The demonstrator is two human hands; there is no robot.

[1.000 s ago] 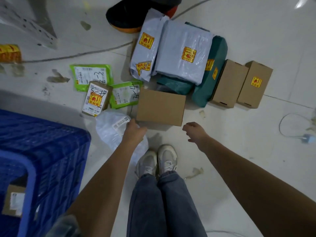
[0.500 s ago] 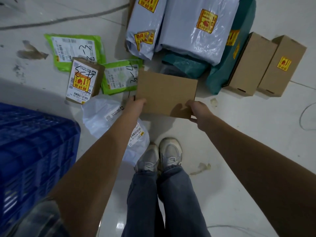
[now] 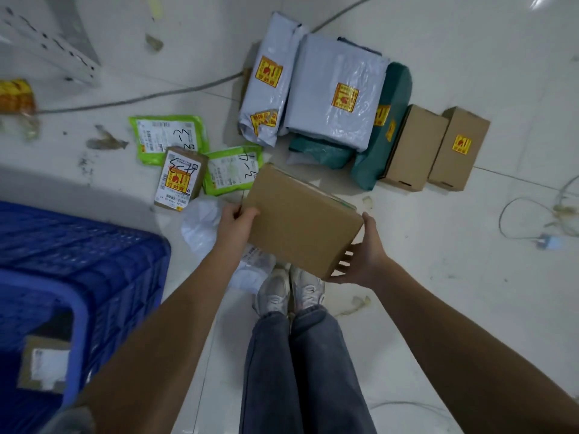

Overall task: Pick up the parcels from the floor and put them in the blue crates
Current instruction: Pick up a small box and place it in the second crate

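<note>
We hold the stiff, seemingly light cardboard box (image 3: 302,219) by opposite ends: left hand (image 3: 236,219) pinching, right hand (image 3: 363,258) cupping underneath.

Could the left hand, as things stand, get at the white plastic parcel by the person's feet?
Probably not yet: the left hand grips the cardboard box, as does the right hand. The white parcel lies uncovered just beneath it.
</note>
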